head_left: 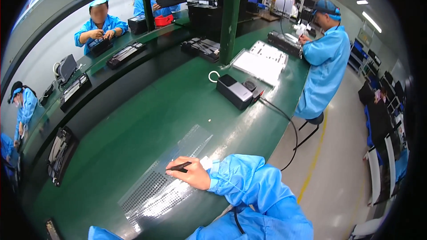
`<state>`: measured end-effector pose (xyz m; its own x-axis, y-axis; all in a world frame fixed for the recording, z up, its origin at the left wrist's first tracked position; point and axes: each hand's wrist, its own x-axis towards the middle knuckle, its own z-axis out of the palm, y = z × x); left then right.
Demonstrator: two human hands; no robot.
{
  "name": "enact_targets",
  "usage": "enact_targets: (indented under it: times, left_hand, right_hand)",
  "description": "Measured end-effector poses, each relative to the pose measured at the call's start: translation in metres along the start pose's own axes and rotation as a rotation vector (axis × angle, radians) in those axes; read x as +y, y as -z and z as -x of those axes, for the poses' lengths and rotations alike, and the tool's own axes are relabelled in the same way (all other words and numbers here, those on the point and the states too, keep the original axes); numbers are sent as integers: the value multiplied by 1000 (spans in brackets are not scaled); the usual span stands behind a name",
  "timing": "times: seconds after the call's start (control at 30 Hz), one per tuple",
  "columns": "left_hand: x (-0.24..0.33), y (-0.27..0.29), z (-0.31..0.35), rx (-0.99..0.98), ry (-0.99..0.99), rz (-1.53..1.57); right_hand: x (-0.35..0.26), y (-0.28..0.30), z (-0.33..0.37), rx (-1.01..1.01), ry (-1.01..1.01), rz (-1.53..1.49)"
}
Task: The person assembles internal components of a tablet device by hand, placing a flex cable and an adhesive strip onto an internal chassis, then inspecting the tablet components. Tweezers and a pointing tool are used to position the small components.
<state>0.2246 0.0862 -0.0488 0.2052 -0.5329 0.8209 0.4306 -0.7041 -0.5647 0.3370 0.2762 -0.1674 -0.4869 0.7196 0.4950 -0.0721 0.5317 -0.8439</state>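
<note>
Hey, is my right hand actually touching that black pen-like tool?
Touching. The head view shows it: the right hand grips the black pen-like tool, its dark body lying directly against the fingers.

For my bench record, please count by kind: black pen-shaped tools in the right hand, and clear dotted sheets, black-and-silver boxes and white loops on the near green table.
Black pen-shaped tool: 1
Clear dotted sheet: 1
Black-and-silver box: 1
White loop: 1
Total: 4

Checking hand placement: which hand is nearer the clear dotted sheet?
Right. The right hand is over the sheet, holding a dark pen-like tool. The left hand is out of view; blue cloth shows at the lower left.
</note>
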Motion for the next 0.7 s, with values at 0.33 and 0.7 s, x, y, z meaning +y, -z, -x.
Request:
enact_targets:
  times: [0.33,0.7]
  left_hand:
    - [6,-4,75,-1349,946,-43]
    - [23,-4,104,-1594,1001,22]
  right_hand:
    - [10,-2,2,20,155,153]
    - [8,-2,2,9,116,75]
